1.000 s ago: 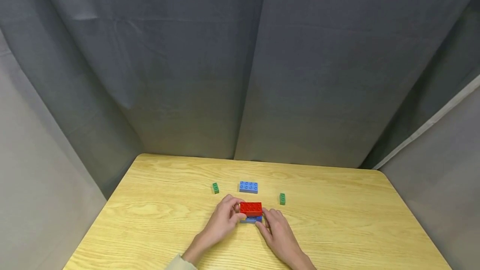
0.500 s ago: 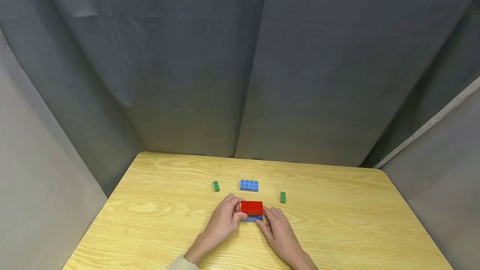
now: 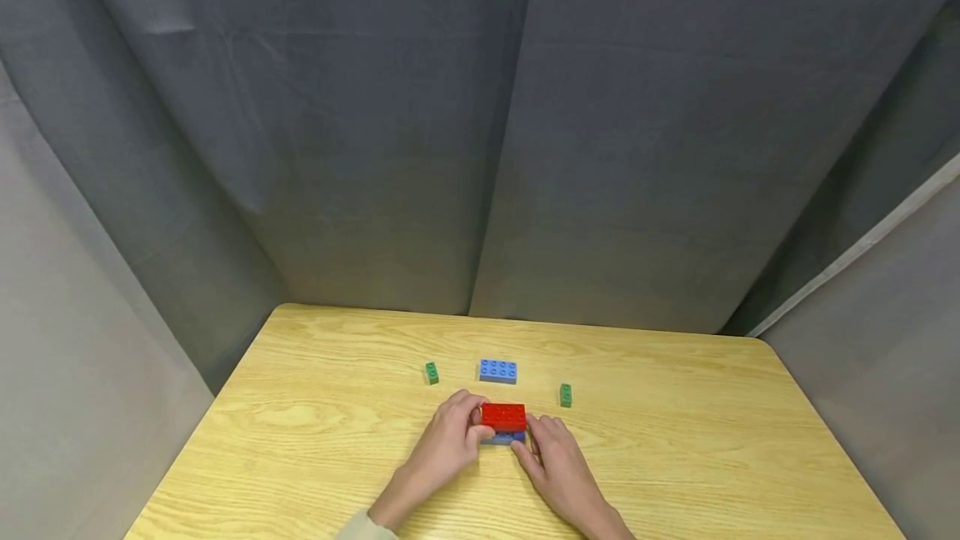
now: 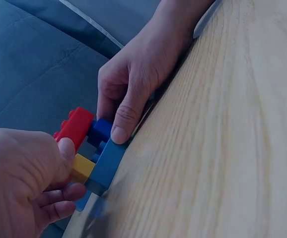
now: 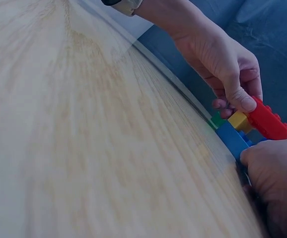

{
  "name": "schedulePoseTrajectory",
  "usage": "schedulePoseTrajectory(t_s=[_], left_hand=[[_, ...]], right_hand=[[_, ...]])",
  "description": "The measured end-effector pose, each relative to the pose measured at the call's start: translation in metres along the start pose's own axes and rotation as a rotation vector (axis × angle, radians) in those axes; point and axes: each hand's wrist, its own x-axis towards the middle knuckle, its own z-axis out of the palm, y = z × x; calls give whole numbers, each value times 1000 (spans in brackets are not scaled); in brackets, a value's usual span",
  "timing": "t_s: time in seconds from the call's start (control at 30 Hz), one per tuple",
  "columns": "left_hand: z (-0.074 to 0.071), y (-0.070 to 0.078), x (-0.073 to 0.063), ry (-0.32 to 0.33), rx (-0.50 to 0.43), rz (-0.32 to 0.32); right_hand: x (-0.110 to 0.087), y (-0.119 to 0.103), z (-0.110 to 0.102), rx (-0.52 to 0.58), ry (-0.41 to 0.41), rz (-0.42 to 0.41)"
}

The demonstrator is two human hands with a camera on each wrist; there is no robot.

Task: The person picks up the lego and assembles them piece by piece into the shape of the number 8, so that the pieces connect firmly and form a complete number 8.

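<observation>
A red toy brick [image 3: 503, 417] lies across the top of a small stack on the table, its studs facing up. My left hand [image 3: 444, 438] pinches its left end, thumb in front. Below it, a yellow brick [image 4: 83, 168] stands on the left part of a long blue brick [image 4: 108, 162]. A dark blue brick [image 4: 100, 130] sits on the right part, with a gap between the two. My right hand [image 3: 561, 469] grips the stack's right end, thumb against the front of the long blue brick and fingers partly hidden behind.
Beyond the stack lies another blue brick [image 3: 498, 371]. Small green bricks lie to its left [image 3: 432, 373] and right [image 3: 566, 395]. The wooden table [image 3: 675, 440] ends at grey curtains [image 3: 615, 148] at the back and sides.
</observation>
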Motion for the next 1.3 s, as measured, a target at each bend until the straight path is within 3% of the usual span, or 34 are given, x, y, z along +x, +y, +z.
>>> schedulePoseTrajectory(t_s=[0.3,0.73,0.9,1.03,1.3], left_hand=[[-1,3,1,-19,14,-26],[-2,5,1,-21,45,7],[0,4,0,-12,55,15],[1,4,1,-5,57,22],[0,5,1,-17,37,20]], right_hand=[[0,0,0,-6,-13,1],[-1,-1,-2,5,-13,4],[-3,0,-1,158,21,41],[-3,2,-1,322,99,4],[-1,4,0,345,161,-76]])
